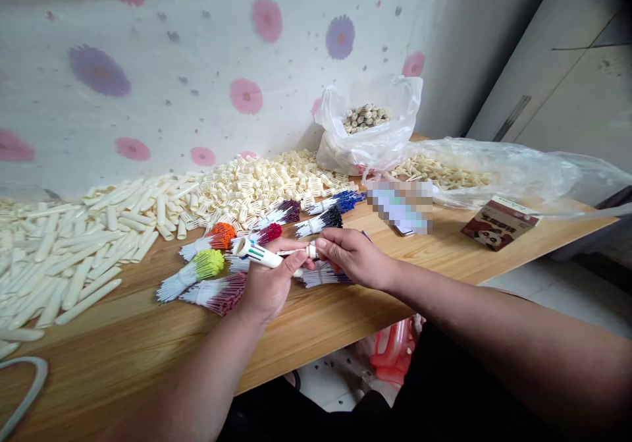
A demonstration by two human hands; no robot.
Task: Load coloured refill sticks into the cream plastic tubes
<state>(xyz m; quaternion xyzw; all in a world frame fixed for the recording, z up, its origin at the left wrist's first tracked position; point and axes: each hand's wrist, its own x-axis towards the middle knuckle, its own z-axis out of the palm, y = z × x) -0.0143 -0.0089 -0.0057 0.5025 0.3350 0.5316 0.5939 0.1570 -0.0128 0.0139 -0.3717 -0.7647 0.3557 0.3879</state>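
Note:
My left hand [270, 288] is closed around a cream multicolour pen part [259, 254] with dark and green slots along its side. The part points up and to the left. Close beside it, my right hand [353, 256] pinches a small whitish pen piece [311, 251] at its fingertips; fingers partly hide it. Around both hands lie bundles of thin white pen refills with coloured ends: yellow-green [192, 274], orange [210, 241], maroon [217, 294], red [266, 234], black [320, 223] and blue [338, 201]. A purple-ended bundle [323, 276] is partly under my right hand.
Long cream pen barrels [89, 251] heap at the left, with short slotted pen parts [266, 185] behind. A plastic bag [340, 142] holds pen parts; another clear bag [533, 168] lies right. A phone [402, 215] and small brown box [498, 223] rest on the wooden table [316, 336].

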